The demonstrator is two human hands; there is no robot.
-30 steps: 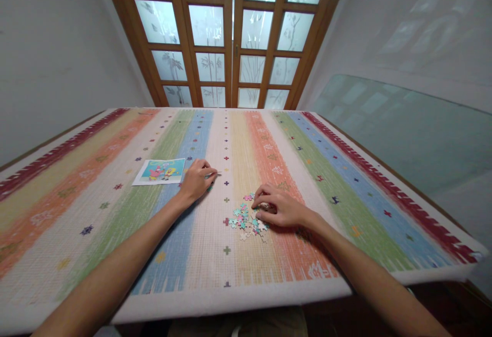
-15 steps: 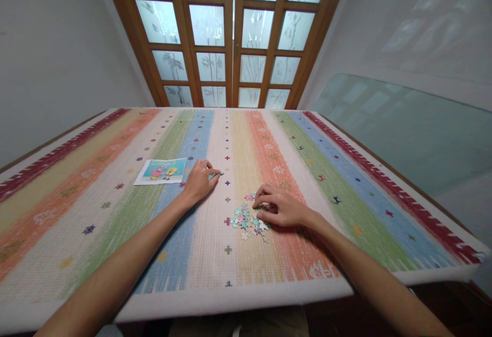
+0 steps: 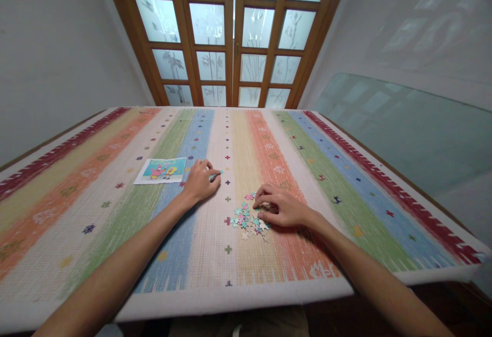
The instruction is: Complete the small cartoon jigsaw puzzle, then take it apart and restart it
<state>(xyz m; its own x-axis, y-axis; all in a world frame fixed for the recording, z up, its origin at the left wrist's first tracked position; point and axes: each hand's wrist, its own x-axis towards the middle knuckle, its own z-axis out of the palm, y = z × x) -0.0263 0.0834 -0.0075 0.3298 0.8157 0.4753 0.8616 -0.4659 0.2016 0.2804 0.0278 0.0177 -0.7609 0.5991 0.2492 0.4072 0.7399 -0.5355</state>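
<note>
My left hand (image 3: 202,179) rests on the cloth just right of a small cartoon picture card (image 3: 160,170). Its fingers are curled down on a teal jigsaw puzzle piece (image 3: 217,174), mostly hidden beneath them. At the right edge of a loose heap of jigsaw pieces (image 3: 244,216) lies my right hand (image 3: 282,206). The thumb and fingers there are bent but apart, with their tips over the heap; I see no piece gripped between them. Pink, teal and plain beige pieces show in the heap, some overlapping.
A striped, patterned tablecloth (image 3: 246,142) covers the wide table. Beyond its far edge stand wooden doors (image 3: 232,65) with frosted glass panes. A pale green glass-like panel (image 3: 400,122) leans along the right wall.
Both hands keep nearly the same places. My left fingers have shifted very slightly at the teal piece, and a little more of it shows. The heap and the card stay put.
</note>
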